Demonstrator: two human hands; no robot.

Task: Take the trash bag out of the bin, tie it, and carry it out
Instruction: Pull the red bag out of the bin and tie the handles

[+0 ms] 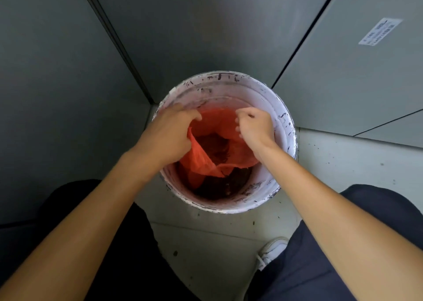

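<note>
A round white bin (283, 117), its rim smeared with dark stains, stands on the floor straight below me. Inside it sits a thin red trash bag (217, 122) with dark waste in it. My left hand (169, 133) grips the bag's left edge and has it bunched up at the bin's left side. My right hand (254, 126) is closed on the bag's top right edge, just inside the bin's rim. The bag's mouth hangs open between both hands and its lower part is hidden in the bin.
Grey wall panels (68, 83) close in on the left, behind and on the right, forming a tight corner. A white label (380, 31) is stuck on the right panel. The tiled floor (343, 163) is speckled with dirt. My white shoe (272, 249) rests near the bin.
</note>
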